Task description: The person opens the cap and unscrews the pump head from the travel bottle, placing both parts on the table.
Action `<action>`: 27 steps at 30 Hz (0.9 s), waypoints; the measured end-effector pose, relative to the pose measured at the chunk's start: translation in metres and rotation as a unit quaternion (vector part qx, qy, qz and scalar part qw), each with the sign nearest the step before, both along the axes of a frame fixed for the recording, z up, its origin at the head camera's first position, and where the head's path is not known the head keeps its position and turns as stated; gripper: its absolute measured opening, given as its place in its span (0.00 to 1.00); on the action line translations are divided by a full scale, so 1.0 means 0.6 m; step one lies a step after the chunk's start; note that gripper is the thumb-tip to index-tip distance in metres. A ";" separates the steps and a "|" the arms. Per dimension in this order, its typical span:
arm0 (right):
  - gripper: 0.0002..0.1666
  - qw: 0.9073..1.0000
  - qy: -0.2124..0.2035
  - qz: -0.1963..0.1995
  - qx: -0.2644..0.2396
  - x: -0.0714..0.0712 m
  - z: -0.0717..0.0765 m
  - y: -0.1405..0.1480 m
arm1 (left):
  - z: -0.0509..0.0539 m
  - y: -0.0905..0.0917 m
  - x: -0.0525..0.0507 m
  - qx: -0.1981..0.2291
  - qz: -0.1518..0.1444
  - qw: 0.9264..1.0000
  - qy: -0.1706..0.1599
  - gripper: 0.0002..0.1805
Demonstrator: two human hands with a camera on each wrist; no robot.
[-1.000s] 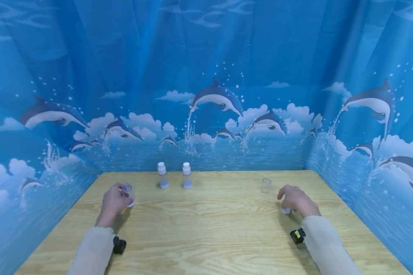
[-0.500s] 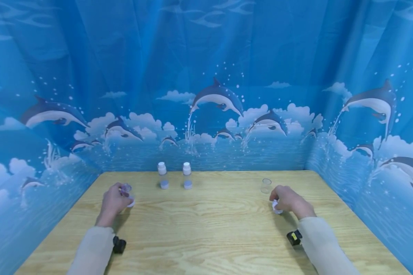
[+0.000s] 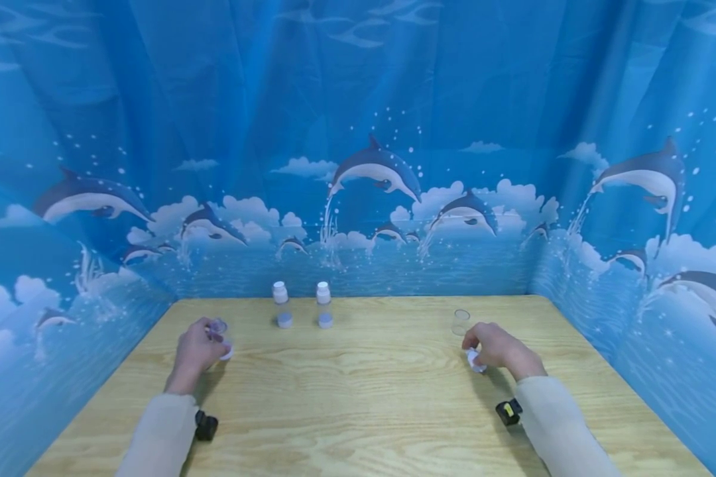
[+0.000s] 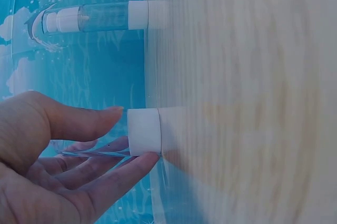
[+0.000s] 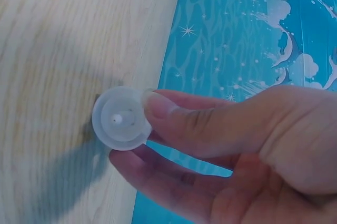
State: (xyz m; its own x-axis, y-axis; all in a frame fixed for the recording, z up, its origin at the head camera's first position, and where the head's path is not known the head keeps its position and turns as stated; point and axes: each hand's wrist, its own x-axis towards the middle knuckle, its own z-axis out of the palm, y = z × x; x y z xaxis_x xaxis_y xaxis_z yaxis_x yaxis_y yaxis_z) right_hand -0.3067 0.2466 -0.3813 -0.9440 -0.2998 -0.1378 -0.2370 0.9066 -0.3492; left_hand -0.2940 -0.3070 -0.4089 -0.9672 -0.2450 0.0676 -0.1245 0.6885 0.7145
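Observation:
On the left side of the table my left hand (image 3: 195, 348) holds a clear, open-topped bottle (image 3: 219, 325) upright. In the left wrist view, thumb and fingers are round its clear body, and the white base (image 4: 144, 132) stands on or just above the wood. Over at the right, my right hand (image 3: 498, 346) pinches a white bottle top (image 3: 476, 361) between thumb and fingers. The right wrist view looks into the underside of this top (image 5: 118, 118), where a small stem sits in the middle. A clear cylindrical cover (image 3: 461, 322) stands on the table just beyond the right hand.
Two clear bottles with white tops and bases stand upright near the back edge, a left one (image 3: 282, 306) and a right one (image 3: 325, 306). The wooden table (image 3: 358, 397) meets a blue dolphin-print curtain (image 3: 358, 252) at its back and sides.
My right hand has moved left with the white top, which now tilts and shows more from under the fingers. The left hand and its bottle look the same.

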 end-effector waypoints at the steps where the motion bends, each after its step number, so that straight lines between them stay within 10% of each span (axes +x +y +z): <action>1: 0.19 1.000 0.000 0.000 0.000 0.000 0.000 0.001 | -0.001 0.000 0.000 0.000 0.000 1.000 -0.001 0.25; 27: 0.22 1.000 -0.020 0.010 0.007 0.000 0.003 0.001 | 0.026 0.004 0.000 0.000 -0.006 0.999 -0.036 0.46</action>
